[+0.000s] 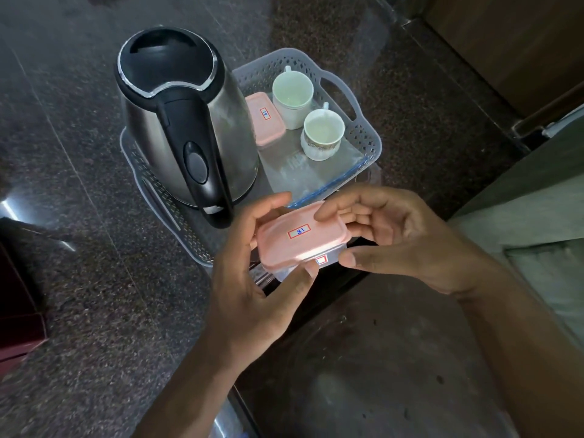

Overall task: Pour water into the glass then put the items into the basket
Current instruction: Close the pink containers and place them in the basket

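Head view, items listed from nearest outward.

1. Your left hand (252,279) is gripping the small container (300,240) from its left side, thumb curling under the near edge and fingers reaching over the far left corner of the lid.

2. Your right hand (401,238) is gripping the same container from the right, thumb pressing the near right corner and fingertips resting on the far right of the lid. Both hands are closing on it together.

3. The container is sitting in the air between your hands, over the near edge of the basket (363,134). It is clear-walled with a pink lid carrying a red-bordered label; a second label is showing on its near side wall.

4. The kettle (186,121), steel with a black lid and handle, is standing upright in the left part of the basket, handle pointing toward you.

5. A second pink-lidded container (265,121) is lying in the basket just right of the kettle, also labelled.

6. Two white cups are standing upright in the basket beyond that: the patterned cup (322,134) nearer, the plain cup (292,96) behind it. Whether either is holding water, you cannot tell.

7. The basket, pale perforated plastic with cut-out handles, is resting on the dark speckled counter (79,216).
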A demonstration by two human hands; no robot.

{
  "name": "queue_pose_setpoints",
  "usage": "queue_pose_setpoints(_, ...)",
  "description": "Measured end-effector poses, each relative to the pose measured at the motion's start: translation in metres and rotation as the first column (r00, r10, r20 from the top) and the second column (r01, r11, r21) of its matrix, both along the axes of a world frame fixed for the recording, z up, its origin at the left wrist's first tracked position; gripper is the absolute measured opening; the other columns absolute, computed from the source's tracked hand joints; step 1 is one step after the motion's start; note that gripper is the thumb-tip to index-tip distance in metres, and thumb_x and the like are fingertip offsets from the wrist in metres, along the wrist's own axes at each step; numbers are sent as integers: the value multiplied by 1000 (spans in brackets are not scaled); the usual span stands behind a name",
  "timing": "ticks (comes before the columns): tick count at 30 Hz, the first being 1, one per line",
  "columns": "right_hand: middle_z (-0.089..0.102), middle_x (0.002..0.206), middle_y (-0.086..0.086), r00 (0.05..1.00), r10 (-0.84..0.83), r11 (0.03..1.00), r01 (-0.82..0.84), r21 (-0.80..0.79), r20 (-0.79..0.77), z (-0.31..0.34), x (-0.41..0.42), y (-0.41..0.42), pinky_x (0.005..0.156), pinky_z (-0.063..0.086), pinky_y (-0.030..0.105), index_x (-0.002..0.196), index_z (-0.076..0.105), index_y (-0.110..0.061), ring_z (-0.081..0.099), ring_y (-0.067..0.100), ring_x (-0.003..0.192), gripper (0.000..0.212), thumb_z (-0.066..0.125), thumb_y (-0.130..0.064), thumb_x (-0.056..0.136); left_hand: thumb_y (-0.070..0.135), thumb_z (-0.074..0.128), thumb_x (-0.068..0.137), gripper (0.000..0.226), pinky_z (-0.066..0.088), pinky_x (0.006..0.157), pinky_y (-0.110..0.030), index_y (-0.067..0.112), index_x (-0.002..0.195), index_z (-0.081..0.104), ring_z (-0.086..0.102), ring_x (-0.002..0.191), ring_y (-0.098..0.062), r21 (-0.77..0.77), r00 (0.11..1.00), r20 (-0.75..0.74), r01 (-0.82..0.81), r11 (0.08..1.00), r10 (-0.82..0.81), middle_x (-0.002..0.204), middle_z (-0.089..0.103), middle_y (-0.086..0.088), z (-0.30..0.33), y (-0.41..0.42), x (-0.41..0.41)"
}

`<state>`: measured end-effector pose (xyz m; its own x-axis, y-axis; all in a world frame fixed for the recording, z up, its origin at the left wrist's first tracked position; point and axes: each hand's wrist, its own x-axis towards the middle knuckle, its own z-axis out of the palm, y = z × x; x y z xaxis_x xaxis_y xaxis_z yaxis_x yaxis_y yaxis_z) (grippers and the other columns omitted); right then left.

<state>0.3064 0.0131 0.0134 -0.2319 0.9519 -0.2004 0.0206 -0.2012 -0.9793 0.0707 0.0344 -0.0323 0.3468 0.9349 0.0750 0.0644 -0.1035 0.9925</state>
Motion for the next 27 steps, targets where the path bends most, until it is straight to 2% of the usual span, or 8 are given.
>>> queue_pose_setpoints(5,77,113,7,975,-221,974,220,54,32,-2,-5,6,98,60,30,113,71,-9,70,18,107,41,83,4,75,36,82,87,96,48,123,-52,18,169,35,57,151,-21,2,998,-58,-36,999,36,165,54,5,-5,-4,3)
queue_pose_setpoints(8,75,113,10,893,-408,912,386,141,191,-8,-10,17,90,59,24,105,70,-21,69,10,102,40,87,-2,74,43,80,89,92,44,127,-40,21,169,39,53,154,-9,-21,983,-170,-70,997,65,169,50,11,-4,-9,1)
queue_pose_setpoints(11,75,112,-4,763,-492,871,424,249,419,-17,-20,33,88,63,27,102,68,-26,73,5,102,38,91,-8,78,37,78,92,75,41,123,-19,20,161,53,56,148,-1,28,941,-329,-78,997,83,159,60,11,-2,-12,0)
queue_pose_setpoints(15,72,117,-2,570,-483,875,337,346,665,-31,-36,55,88,63,42,105,65,-26,72,16,102,38,90,-24,76,36,73,92,72,28,116,0,18,160,55,50,141,9,33,901,-429,-60,998,68,156,61,10,3,-15,2)
queue_pose_setpoints(17,65,116,0,497,-451,891,307,335,741,-39,-43,66,77,60,33,104,61,-29,67,16,98,41,90,-27,75,36,73,92,71,28,117,-1,19,159,56,50,143,7,19,900,-432,-53,998,56,157,62,10,4,-15,1)
queue_pose_setpoints(19,61,114,1,415,-414,906,279,320,810,-46,-48,75,66,38,13,103,59,-30,60,16,93,40,88,-28,76,36,72,93,70,28,118,-2,19,159,56,51,146,5,8,903,-427,-47,999,45,157,61,11,5,-15,1)
queue_pose_setpoints(21,60,114,3,349,-392,912,267,311,851,-50,-51,82,61,22,15,104,61,-26,55,18,90,37,86,-28,77,37,72,93,70,30,120,-6,19,159,56,51,148,3,0,906,-422,-40,999,36,158,61,11,4,-16,1)
queue_pose_setpoints(27,67,120,13,234,-347,929,218,299,908,-59,-48,96,74,47,36,113,62,-18,68,35,108,35,83,-23,86,37,73,93,70,26,115,1,20,159,57,41,139,29,4,905,-423,-46,999,43,156,58,17,3,-17,2)
